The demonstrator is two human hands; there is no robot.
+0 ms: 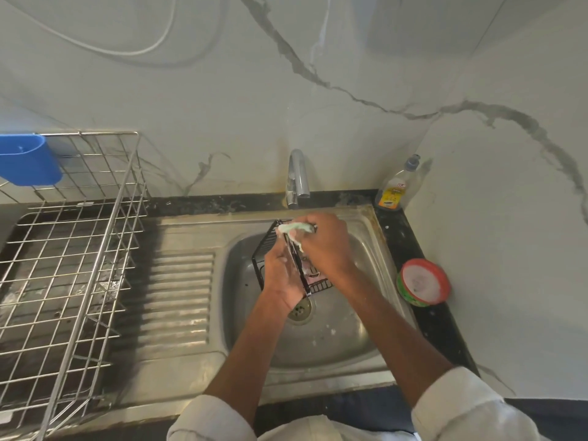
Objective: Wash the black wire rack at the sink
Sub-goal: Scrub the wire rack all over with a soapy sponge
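You are holding the black wire rack (pixel 270 249) over the sink (pixel 334 338), tilted up on its edge, just in front of the tap (pixel 297 176) and above the drain (pixel 300 310). Your left hand (pixel 283 278) is closing around the near rim of the rack, fingers wrapped and pressed on the wire. Your right hand (pixel 327 246) is squeezing a soapy green sponge (pixel 294 229) against the top corner of the rack, the corner nearest to the tap.

I think you are in the scrubbing step, and the rinsing is not yet done.

Some things could go wrong from here. The rack and your hands are looking wet and soapy, so the wire could be slipping from your left hand and falling into the sink, if you are pushing too hard with the sponge. The thin wires could also be catching the sponge and tearing it. If you are swinging the rack to the right of the tap, it could be hitting the detergent bottle (pixel 396 189) standing in the corner, or the round soap tub (pixel 423 281) at the right of the sink. I cannot tell whether water is running from the tap; if you are opening it strongly, it could be splashing from the tilted wires onto your sleeves.
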